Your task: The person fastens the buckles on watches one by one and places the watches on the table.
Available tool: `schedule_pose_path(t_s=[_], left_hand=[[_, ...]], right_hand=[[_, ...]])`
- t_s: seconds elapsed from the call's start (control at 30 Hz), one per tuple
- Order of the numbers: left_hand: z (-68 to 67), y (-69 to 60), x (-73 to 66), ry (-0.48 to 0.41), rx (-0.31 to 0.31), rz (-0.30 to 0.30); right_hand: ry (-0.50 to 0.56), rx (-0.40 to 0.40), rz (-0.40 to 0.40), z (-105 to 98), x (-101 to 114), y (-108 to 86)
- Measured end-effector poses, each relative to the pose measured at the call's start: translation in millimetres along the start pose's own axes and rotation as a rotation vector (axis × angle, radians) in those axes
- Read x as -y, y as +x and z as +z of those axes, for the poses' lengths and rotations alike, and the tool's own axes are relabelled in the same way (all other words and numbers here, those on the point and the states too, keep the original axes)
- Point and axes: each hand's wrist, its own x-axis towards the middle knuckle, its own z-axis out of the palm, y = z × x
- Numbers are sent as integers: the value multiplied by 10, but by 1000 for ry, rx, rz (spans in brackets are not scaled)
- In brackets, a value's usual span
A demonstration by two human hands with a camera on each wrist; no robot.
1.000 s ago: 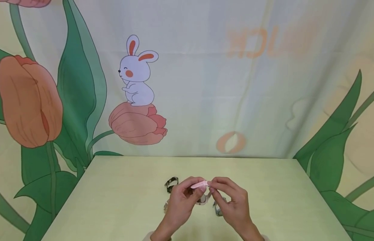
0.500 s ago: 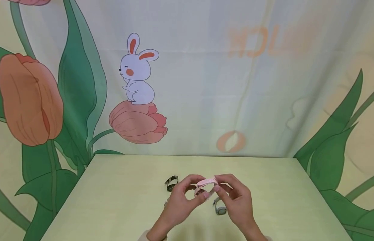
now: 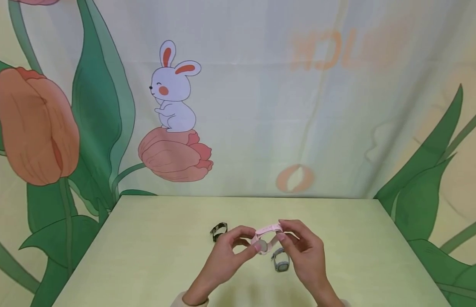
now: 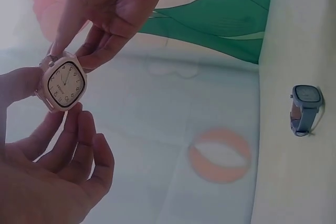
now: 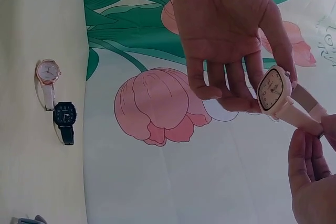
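A pale pink wristwatch [image 3: 269,230] is held up over the table between both hands, its strap forming a loop. My left hand [image 3: 230,253] pinches the case side, thumb against the round case back in the head view. My right hand [image 3: 307,251] pinches the strap at the loop's far right. From the left wrist view the square white dial [image 4: 66,84] with dark numerals faces the camera. In the right wrist view the left hand [image 5: 226,45] is at the case and the right hand [image 5: 315,182] grips the strap.
A grey-blue watch [image 3: 281,261] stands on the table [image 3: 145,256] by the right hand. Beyond the left hand is a black watch [image 3: 219,230]. A white-strapped watch [image 5: 48,72] shows in the right wrist view. A printed curtain [image 3: 253,128] hangs behind.
The pink watch has been turned and its strap loop now shows more openly. The right hand has moved slightly right and up. More of the grey-blue watch is visible.
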Motion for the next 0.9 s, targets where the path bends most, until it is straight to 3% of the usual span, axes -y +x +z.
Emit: schedule_pose_path(t_s=[0.13,0.3,0.4,0.5,0.63,0.77,0.9], left_hand=[[6,-10,-3,-14,-29,31],[22,-23,-40,-18,-86,66],[25,-38,-68,-5,-123,81],[28,-46,-83,25,-132,105],[33,-61,-80,40,-104,122],[35,-71,-80,35,-78,134],[41,-70,-92,45,-83,152]], right_hand=[[-21,-6,39,-15,2,-19],[-36,27,24,-28,-27,-42],[-97,68,7,-25,-39,-44],[-206,97,-45,-5,-34,-33],[-334,99,-177,48,-9,0],[-359,86,-267,91,1,29],[-350,80,-288,106,-1,31]])
